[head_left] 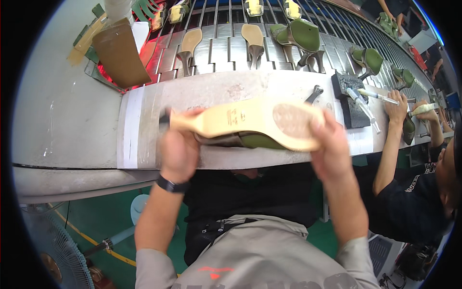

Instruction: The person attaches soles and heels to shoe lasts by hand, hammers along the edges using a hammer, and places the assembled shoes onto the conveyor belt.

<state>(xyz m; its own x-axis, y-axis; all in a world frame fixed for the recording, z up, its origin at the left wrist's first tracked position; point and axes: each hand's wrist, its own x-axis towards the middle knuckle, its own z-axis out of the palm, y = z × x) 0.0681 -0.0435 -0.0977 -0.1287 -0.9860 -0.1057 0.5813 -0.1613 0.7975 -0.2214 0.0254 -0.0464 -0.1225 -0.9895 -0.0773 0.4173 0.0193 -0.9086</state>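
A high-heeled shoe is held sideways above the bench, with its beige sole (240,120) turned up toward me and an oval patch at its forepart. Part of its dark green upper (262,140) shows below the sole. My left hand (180,147) is closed round the heel end, where a black tip sticks out to the left. On the toe end, my right hand (329,139) grips with the thumb over the sole. Both hands are slightly blurred, and most of their fingers are hidden behind the shoe.
Beyond the bench (202,89) runs a slatted metal conveyor (219,53) carrying several heeled shoes. A wrench (315,94) lies near a black foam block (351,96) with syringes (363,106). A brown board (120,53) hangs at left. A co-worker's arm (392,139) reaches in at right.
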